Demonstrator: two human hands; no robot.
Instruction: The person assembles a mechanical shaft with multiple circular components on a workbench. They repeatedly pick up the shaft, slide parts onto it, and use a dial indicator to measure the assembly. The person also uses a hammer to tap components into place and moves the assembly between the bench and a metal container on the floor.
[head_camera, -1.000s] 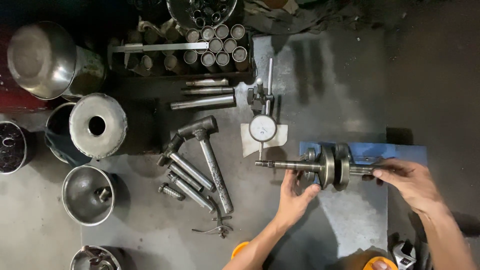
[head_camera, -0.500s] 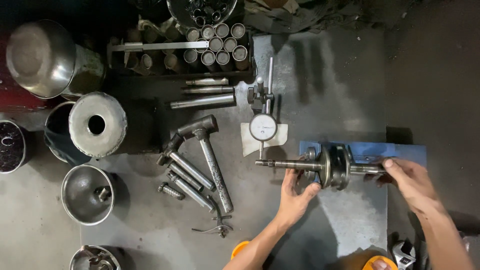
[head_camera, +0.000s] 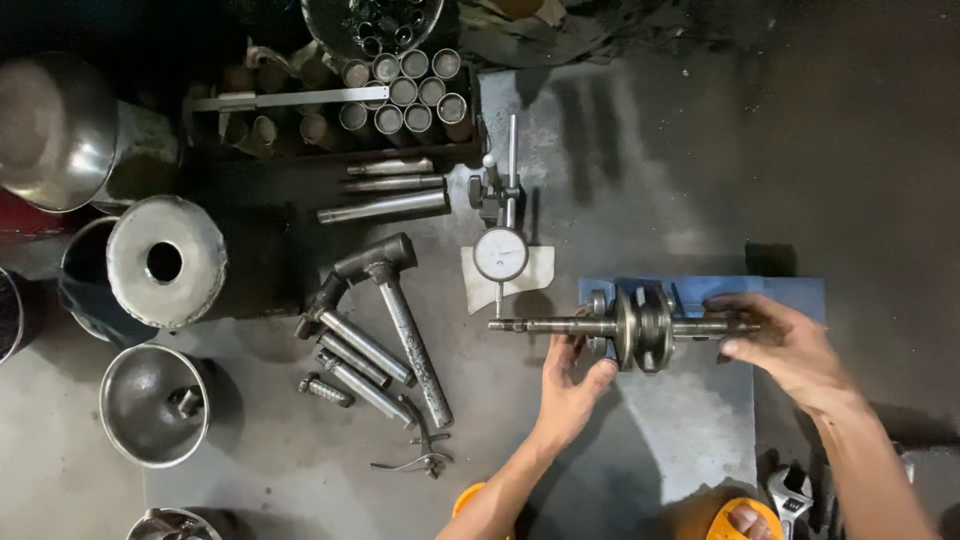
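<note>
Head view: a steel crankshaft (head_camera: 640, 326) lies horizontally across a blue fixture (head_camera: 790, 292) on the grey work surface (head_camera: 640, 190), its twin round webs near mid-length and a slim shaft end projecting to each side. The left hand (head_camera: 570, 380) sits under the left shaft end just beside the webs, fingers curled up against the shaft and cupping it, not fully closed round it. The right hand (head_camera: 785, 345) grasps the right shaft end, thumb and fingers wrapped over its tip. A dial indicator (head_camera: 500, 254) on a stand stands just behind the left shaft end, its plunger pointing down at the shaft; whether the tip touches cannot be told. To the left lie a hammer-like tool (head_camera: 395, 320), several loose steel rods (head_camera: 350, 360) and a pair of pliers (head_camera: 420, 455); metal funnels (head_camera: 155, 405) and a row of sockets (head_camera: 400, 85) lie farther off. Handling judgement: the part appears heavy, rigid and probably oily, hence slippery; the webs carry most of the mass. Take hold at both shaft ends, close to the webs, keeping it level and clear of the indicator, which is delicate.
</note>
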